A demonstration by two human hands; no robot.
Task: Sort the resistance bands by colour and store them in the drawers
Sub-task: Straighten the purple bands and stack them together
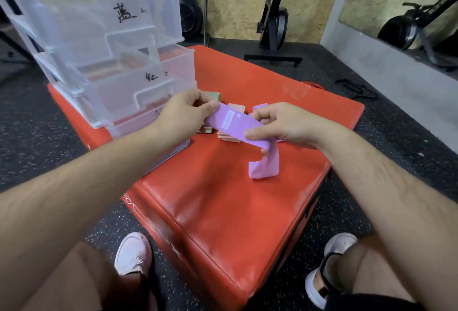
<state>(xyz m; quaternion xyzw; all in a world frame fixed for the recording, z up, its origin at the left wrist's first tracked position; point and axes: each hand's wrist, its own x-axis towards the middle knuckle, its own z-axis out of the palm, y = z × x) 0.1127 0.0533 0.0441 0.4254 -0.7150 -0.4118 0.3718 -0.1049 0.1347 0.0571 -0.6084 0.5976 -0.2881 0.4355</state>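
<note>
My left hand (183, 110) and right hand (280, 122) pinch the purple band (238, 122) beside the drawers (111, 38); I judge its dangling tail may snag or slip.

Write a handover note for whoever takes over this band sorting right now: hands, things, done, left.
Left hand: pinches one end of the purple band.
Right hand: holds the band further along; its tail hangs down.
Drawer unit: on the red padded box, at left, some drawers pulled out.
Loose behind the hands: a green folded band, pink folded bands, another purple piece.
Done: unclear; an open drawer seems to hold reddish bands.
Left: store the purple band, then the loose ones.
</note>
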